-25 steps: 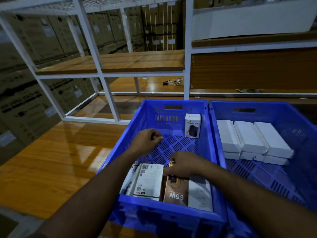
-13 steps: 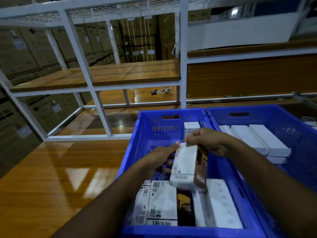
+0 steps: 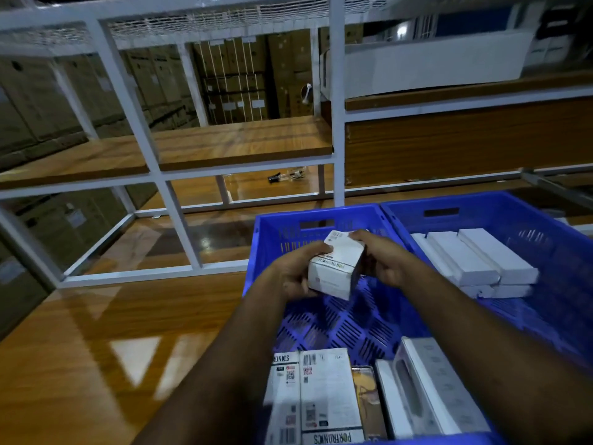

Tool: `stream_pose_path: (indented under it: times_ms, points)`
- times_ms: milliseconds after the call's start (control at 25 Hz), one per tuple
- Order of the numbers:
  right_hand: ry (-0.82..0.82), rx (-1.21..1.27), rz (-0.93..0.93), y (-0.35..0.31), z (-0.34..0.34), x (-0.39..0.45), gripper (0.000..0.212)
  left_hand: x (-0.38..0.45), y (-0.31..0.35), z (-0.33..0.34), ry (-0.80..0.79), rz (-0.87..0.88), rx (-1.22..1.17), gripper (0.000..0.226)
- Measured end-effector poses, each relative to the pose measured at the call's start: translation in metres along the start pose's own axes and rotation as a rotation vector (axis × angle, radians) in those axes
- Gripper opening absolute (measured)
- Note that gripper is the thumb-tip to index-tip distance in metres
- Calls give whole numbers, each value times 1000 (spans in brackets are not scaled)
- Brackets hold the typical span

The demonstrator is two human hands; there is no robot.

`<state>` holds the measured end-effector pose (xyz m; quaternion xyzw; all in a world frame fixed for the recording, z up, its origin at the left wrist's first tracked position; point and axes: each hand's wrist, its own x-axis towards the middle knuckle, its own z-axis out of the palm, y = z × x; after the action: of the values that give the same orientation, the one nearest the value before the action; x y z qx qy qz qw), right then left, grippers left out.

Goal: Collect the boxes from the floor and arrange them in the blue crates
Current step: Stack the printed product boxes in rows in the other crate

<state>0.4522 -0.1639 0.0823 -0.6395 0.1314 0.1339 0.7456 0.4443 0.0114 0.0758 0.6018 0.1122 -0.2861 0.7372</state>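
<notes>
Box lifted out of the near row, now held high over the crate's far end.

Curled on both sides round the small white box (image 3: 335,271): left hand (image 3: 293,274) under and behind, right hand (image 3: 383,261) clasping the dark face. A second ago flat among the packed boxes (image 3: 330,396) at the near wall of the left blue crate (image 3: 266,245); now raised, turned, carried toward that crate's far wall. Probably a re-seat on the bare lattice floor beyond the near row. Right of that crate, white boxes (image 3: 475,261) stacked in the second crate (image 3: 545,220).
</notes>
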Motion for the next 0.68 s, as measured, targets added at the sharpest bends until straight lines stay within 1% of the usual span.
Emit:
stream_pose_path:
  times_ms: [80, 160, 240, 320, 400, 440, 520, 560, 640, 680]
  points:
    - [7, 24, 20, 3, -1, 4, 21, -1, 2, -8, -26, 0, -53, 24]
    - [-18, 18, 48, 4, -6, 8, 23, 0, 2, -13, -17, 31, -81, 29]
    - [-95, -31, 90, 2, -15, 11, 29, 5, 6, -17, 55, 87, -130, 23]
    - [-212, -50, 158, 3, -21, 15, 33, 7, 13, -20, 143, 130, -191, 18]
    - [-271, -17, 216, 5, -21, 18, 33, 7, 18, -16, 194, 143, -291, 24]
    - [-270, 17, 230, 6, -20, 20, 34, 9, 17, -12, 226, 157, -329, 26]
    - [-230, 119, 233, 7, -15, 24, 36, 15, 10, -2, 315, 186, -338, 28]
    - [-208, 168, 226, 7, -12, 25, 37, 17, 6, 3, 345, 197, -337, 33]
    - [-221, 194, 230, 10, -7, 26, 41, 22, -1, 11, 347, 216, -293, 41]
    - [-241, 175, 247, 12, -4, 24, 41, 25, -3, 13, 340, 222, -261, 41]
